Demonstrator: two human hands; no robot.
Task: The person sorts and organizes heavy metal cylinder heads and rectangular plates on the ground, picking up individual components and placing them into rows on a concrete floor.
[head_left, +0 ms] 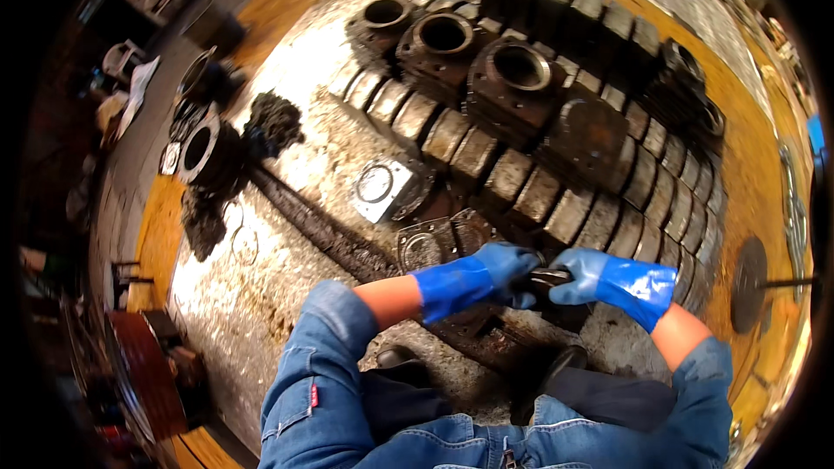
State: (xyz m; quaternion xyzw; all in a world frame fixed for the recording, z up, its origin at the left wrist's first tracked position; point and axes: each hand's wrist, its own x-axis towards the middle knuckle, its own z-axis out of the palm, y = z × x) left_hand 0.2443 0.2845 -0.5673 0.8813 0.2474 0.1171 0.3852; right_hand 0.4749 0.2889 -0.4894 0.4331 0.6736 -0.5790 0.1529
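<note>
My left hand (486,274) and my right hand (599,278), both in blue rubber gloves, close together on a small dark greasy metal part (547,277) held between them above the floor. Just beyond my hands lie flat square metal plates (432,246) with round openings. A brighter square flange plate (382,189) lies a little farther left. My denim sleeves and knees fill the lower part of the view.
Rows of rusty rectangular metal blocks (556,200) cover the floor ahead, with dark round-bored housings (512,78) stacked on them. A long greasy shaft (313,221) runs diagonally at left. A ring-shaped housing (204,149) and loose rings (245,245) lie farther left. A disc on a rod (751,285) lies at right.
</note>
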